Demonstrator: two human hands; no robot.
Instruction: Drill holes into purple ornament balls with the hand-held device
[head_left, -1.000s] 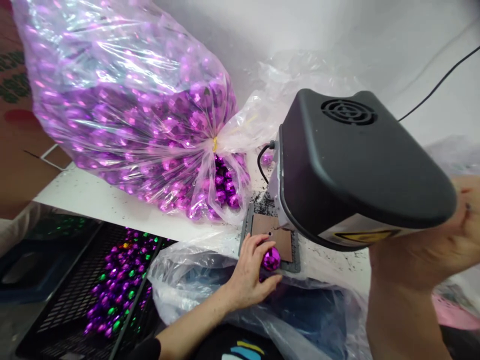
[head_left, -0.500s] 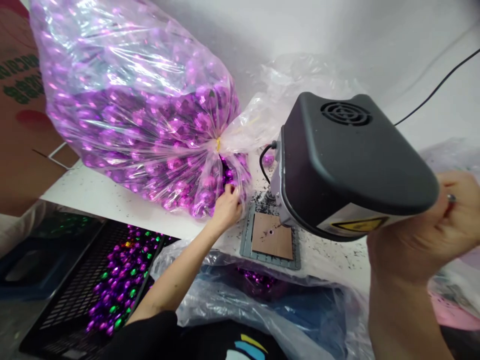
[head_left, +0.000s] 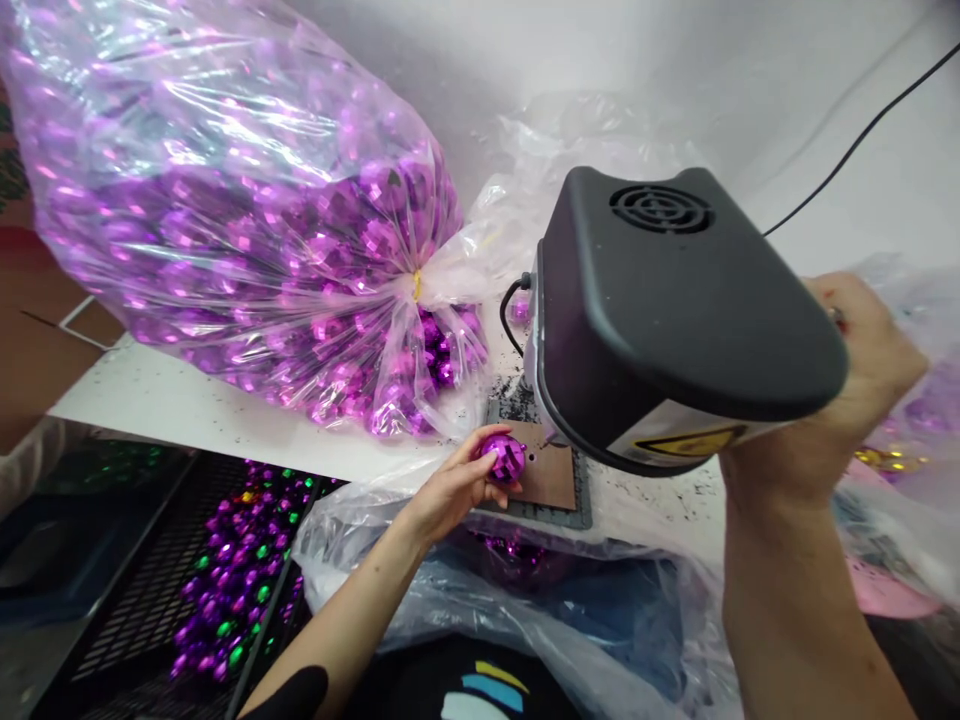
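A: Log L to R. Clock = whole view, 12 at far side. At 8?

B: Black plastic mesh crate, w/ small shiny purple and green balls in it.

A: At 10?

B: Lg. clear plastic bag, packed w/ purple balls. Neck cinched by thin yellow tie, turned twd 4. Prob. laid so to keep its contents w/in L reach.

A: At 7, near ctr?

B: L hand, clamped on one shiny purple faceted ball: thumb in front, fingers round the sides. Likely held that way b/c a sphere rolls. Ball is over L part of flat brown square board; whether it touches, can't tell. Board lies on a grey base plate, presumably for a level seat.

A: At 6?

B: Crumpled clear plastic film, spread just below the board; prob. a liner.

A: At 3?

B: Black rounded machine housing, vent on top, yellow warning label on near side. Overhangs R of board.

A: R hand?

B: At housing's R end, prob. steadying or working it. Fingers partly hidden; can't tell if closed on anything.
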